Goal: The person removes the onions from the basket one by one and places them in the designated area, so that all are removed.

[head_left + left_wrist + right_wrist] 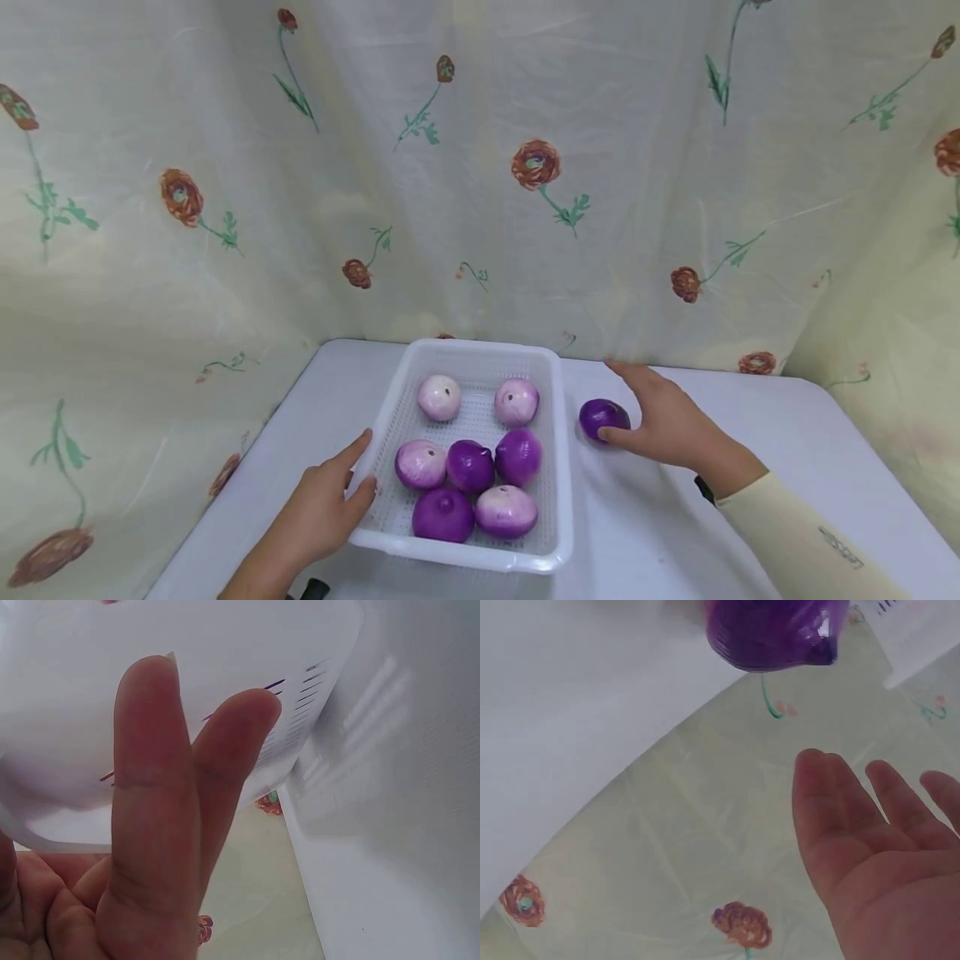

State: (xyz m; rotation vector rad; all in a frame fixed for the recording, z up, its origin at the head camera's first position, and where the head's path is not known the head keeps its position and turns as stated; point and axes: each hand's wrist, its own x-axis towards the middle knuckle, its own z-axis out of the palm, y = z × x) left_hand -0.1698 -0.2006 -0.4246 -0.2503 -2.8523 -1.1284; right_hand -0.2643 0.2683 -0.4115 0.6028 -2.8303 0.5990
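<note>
A white plastic basket (561, 467) holds several red onions, some deep purple and others pale with purple patches. Along its left side, my left hand (318, 504) rests against the rim with fingers extended. The left wrist view has two straight fingers (154, 780) in front of the slotted basket wall (67, 697). To the right of the basket, one dark purple onion (602, 419) lies on the table. My right hand (671, 423) is spread around that onion, thumb beside its near side. In the right wrist view a gap separates the fingers (817, 795) from the onion.
The white table (675, 533) backs onto a hanging flowered cloth (622, 208), which also runs along the left and right sides. The basket stands near the table's back edge. A black strap (703, 490) shows at the right wrist.
</note>
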